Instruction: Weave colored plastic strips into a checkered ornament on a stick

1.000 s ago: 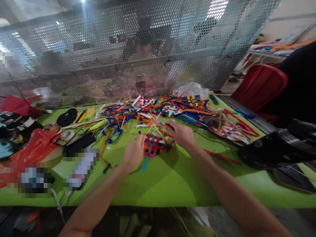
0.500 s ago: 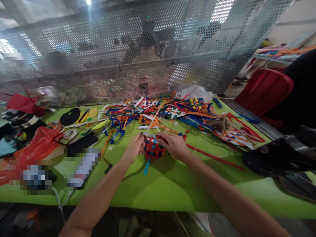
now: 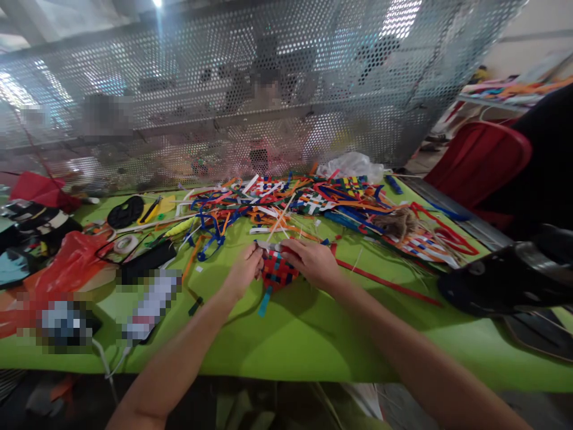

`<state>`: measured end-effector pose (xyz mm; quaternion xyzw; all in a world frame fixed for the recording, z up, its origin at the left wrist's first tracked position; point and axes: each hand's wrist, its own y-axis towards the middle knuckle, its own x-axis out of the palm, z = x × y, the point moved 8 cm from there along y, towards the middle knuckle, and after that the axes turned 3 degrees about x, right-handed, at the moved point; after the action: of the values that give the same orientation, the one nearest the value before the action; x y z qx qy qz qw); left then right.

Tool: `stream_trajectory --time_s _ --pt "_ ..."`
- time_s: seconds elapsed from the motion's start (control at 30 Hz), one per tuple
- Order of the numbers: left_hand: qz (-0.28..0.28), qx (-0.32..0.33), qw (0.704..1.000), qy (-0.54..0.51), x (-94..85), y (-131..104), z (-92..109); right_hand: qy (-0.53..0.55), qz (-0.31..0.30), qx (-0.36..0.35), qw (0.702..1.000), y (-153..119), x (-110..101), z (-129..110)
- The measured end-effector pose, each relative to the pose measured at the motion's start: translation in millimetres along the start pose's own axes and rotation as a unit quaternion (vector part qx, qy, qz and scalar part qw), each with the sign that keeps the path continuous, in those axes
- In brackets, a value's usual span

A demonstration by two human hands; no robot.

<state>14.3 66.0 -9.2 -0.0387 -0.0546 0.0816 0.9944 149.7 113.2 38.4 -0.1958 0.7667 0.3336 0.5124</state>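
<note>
A small woven piece of red, dark blue and teal strips point(image 3: 278, 272) is held up between my two hands over the green table. Fingers of my left hand point(image 3: 249, 266) are closed on its left upper edge. My right hand point(image 3: 311, 260) grips the right upper edge, its fingers bent over the top. Along that top edge, between the hands, runs a whitish strip point(image 3: 270, 245). A loose teal strip end point(image 3: 265, 303) hangs from the bottom. The fingertips are partly hidden behind the weave.
Beyond my hands lies a heap of coloured strips and woven pieces point(image 3: 286, 200), before a perforated metal screen point(image 3: 201, 101). A red strip point(image 3: 389, 282) stretches right towards a black device point(image 3: 487, 280). On the left are a black case point(image 3: 147, 261), a tape roll point(image 3: 126, 243) and a red bag point(image 3: 67, 263).
Both hands keep their hold at nearly the same spot. The upper edge of the woven piece looks slightly more folded over, and the view has shifted a little.
</note>
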Motion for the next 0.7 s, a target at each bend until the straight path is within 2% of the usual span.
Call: stream_trajectory --time_s 0.07,0.23,0.4,0.5,0.6,0.7 --pt "0.002 -0.005 1.000 -0.004 0.5 -1.5 0.2 0.000 0.000 0.000 1.000 0.0 0.1 0.3" --pt "-0.020 0.005 1.000 -0.008 4.7 -4.1 3.3 -0.024 0.049 0.050 0.997 1.6 -9.3 19.7" --pt "-0.023 0.002 0.999 -0.026 5.0 -3.5 2.4 -0.017 0.054 0.038 0.998 4.5 -4.2 26.0" --pt "-0.036 -0.003 0.999 -0.035 6.6 -5.6 2.3 -0.008 0.065 0.085 0.994 7.0 -7.5 47.8" --pt "-0.051 0.002 0.998 -0.041 7.4 -7.8 4.2 0.011 0.110 0.168 0.979 5.4 -23.8 81.4" --pt "-0.056 -0.004 0.998 -0.025 5.6 -7.4 4.6 0.070 0.139 0.185 0.970 3.3 -36.9 93.9"
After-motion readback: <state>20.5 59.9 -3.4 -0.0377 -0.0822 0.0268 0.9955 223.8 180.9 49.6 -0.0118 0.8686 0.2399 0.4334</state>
